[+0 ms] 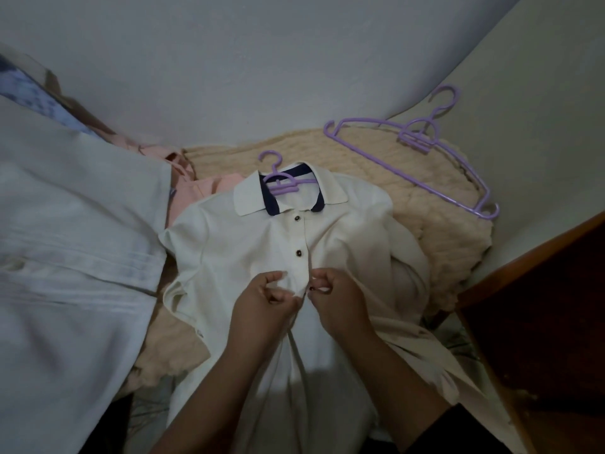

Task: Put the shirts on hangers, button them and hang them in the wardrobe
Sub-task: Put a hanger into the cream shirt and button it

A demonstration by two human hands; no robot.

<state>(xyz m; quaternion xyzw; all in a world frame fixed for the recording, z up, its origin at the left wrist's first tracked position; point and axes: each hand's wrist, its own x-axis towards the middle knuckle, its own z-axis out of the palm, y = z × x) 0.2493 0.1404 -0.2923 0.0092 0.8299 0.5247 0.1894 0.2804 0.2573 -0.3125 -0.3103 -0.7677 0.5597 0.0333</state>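
Observation:
A cream shirt [229,244] with a navy inner collar lies front-up on a beige blanket, a purple hanger [278,183] inside its neck. Two dark buttons down its placket look fastened. My left hand [265,303] pinches the left placket edge at the third button. My right hand [334,299] pinches the right edge, with a dark button at its fingertips. Both hands meet at the middle of the shirt.
Spare purple hangers [422,139] lie on the beige blanket [442,231] at the back right. A pale blue-white shirt [72,257] is spread at the left, with a pink garment [196,188] behind it. A wooden edge [537,247] stands at the right, and a wall is behind.

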